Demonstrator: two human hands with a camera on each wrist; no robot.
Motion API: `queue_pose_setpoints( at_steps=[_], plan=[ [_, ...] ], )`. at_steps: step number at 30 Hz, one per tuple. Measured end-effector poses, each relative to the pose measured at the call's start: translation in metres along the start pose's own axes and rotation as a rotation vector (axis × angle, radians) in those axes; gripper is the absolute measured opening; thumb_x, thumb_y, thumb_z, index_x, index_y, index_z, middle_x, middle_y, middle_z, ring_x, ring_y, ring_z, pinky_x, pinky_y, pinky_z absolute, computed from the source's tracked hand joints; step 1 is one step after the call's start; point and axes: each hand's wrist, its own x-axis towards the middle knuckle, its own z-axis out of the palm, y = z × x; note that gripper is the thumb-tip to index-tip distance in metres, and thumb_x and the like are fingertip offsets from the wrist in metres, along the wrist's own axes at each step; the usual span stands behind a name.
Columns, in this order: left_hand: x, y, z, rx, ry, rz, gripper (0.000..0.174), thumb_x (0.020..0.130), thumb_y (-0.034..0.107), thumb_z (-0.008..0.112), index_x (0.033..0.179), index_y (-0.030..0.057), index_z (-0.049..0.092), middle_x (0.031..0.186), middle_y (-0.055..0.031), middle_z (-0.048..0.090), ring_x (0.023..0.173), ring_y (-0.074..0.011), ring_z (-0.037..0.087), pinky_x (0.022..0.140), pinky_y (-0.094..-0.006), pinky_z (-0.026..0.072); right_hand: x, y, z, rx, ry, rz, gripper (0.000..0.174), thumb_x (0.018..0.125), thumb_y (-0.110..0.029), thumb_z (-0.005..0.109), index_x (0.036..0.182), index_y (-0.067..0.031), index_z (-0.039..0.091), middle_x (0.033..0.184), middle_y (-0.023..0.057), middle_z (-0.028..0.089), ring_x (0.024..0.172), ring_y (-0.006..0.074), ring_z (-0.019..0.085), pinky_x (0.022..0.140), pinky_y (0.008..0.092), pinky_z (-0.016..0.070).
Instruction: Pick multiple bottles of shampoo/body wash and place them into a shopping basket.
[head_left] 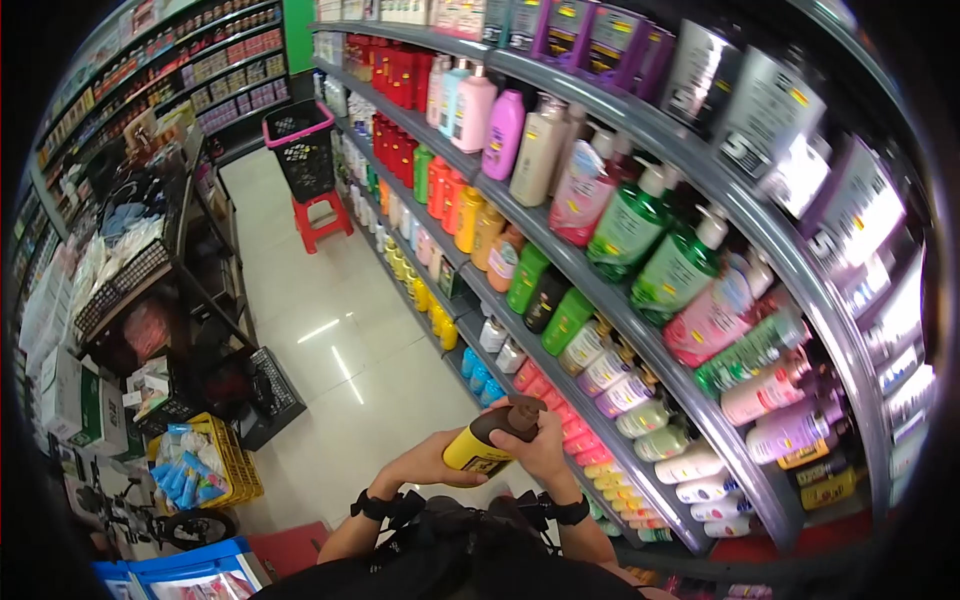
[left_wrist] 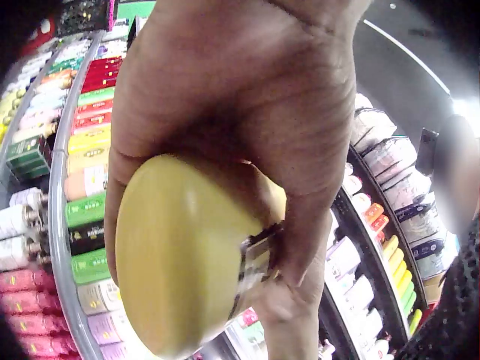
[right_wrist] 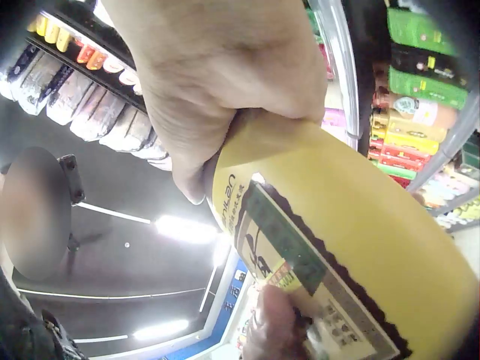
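Both hands hold a yellow pump bottle (head_left: 468, 449) with a brown top (head_left: 521, 415), tilted in front of the chest. My left hand (head_left: 428, 462) grips the yellow body near its base, fingers and thumb on opposite sides in the left wrist view, where the rounded bottom of the bottle (left_wrist: 176, 255) faces the camera. Around the brown top end curls my right hand (head_left: 543, 450). The right wrist view shows the bottle's label (right_wrist: 300, 270), dark green and cream with a jagged dark border, and the left thumb (right_wrist: 274, 319) pressing on it. The right palm hides the pump there.
Shelves (head_left: 600, 260) packed with bottles run along the right. A black basket with a pink rim (head_left: 300, 140) sits on a red stool (head_left: 320, 222) down the aisle. On the left are a yellow crate (head_left: 238, 470), boxes (head_left: 85, 405) and a small bicycle wheel (head_left: 200, 528).
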Motion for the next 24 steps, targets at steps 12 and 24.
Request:
queue_pose_setpoints(
  at_steps=[12, 24],
  plan=[
    [0.027, 0.010, -0.164, 0.048, 0.465, -0.058, 0.058, 0.070, 0.023, 0.084, 0.117, 0.0018, 0.057, 0.102, -0.0086, 0.067, 0.091, -0.0164, 0.062, 0.085, -0.0304, 0.0493, 0.230, 0.041, 0.077, 0.006, -0.412, 0.034, 0.038, 0.076, -0.014, 0.077, 0.107, 0.0029, 0.063, 0.098, 0.0097, 0.067, 0.090, 0.0141, 0.063, 0.083, 0.0279, 0.0502],
    [0.098, 0.053, -0.322, 0.052, 0.747, -0.162, 0.046, 0.068, 0.024, 0.084, 0.103, 0.0013, 0.063, 0.088, -0.0066, 0.069, 0.078, -0.0140, 0.063, 0.075, -0.0294, 0.0518, 0.442, 0.063, 0.125, 0.100, -0.604, -0.052, 0.040, 0.077, -0.014, 0.076, 0.113, -0.0010, 0.061, 0.096, 0.0084, 0.068, 0.088, 0.0138, 0.064, 0.082, 0.0281, 0.0508]
  ],
)
